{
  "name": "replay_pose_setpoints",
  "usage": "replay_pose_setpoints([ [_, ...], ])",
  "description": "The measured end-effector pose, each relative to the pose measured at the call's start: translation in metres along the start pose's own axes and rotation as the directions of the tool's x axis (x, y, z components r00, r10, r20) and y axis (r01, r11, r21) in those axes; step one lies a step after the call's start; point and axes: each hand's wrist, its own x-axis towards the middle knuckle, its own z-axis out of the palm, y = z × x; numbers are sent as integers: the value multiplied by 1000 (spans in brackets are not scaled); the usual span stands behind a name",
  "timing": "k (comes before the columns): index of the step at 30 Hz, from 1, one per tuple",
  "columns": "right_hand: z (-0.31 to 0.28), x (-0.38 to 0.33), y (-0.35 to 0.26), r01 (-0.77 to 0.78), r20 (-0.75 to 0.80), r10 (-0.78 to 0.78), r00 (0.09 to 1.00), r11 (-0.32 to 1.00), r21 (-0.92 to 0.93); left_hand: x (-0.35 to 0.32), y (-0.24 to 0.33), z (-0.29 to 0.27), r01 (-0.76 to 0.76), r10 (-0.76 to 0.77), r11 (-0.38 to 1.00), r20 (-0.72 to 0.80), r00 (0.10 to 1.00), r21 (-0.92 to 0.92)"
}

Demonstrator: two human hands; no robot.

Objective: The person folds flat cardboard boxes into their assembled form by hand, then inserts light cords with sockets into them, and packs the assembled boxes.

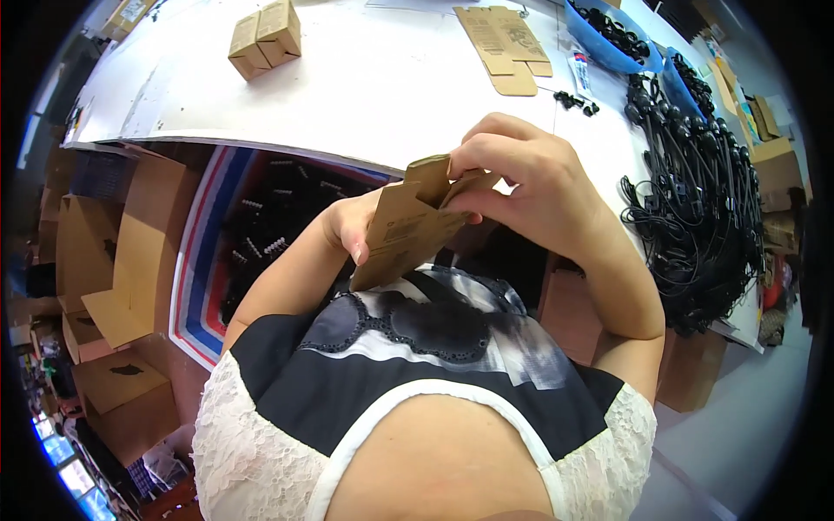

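A small brown cardboard box [401, 227], printed on its side, is tilted in front of my chest, its upper end open with flaps standing up. My left hand [354, 227] grips the box from the left, thumb on the near face and the other fingers mostly hidden behind it. At the open end, my right hand [539, 178] is closed, with thumb and fingers pinching a flap on the right side. Beyond, on the white table, lie a flattened box blank [499, 43] and two closed small boxes [265, 39] standing side by side.
Black cables [695, 200] hang in a thick bundle over the right table edge. Blue bowls [612, 39] of black parts stand behind, near a white tube [580, 74] and small black pieces [576, 104]. A striped bag [204, 252] and cartons [143, 252] are at left below the table.
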Motion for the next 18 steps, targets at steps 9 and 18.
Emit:
replay_pose_setpoints([
  [9,-16,-6,-20,-239,197,224,954,970,53,10,11,-12,29,-31,999,49,998,35],
  [18,2,-13,-10,-235,146,215,966,962,137,10,23,-3,133,-114,975,-117,987,176],
])
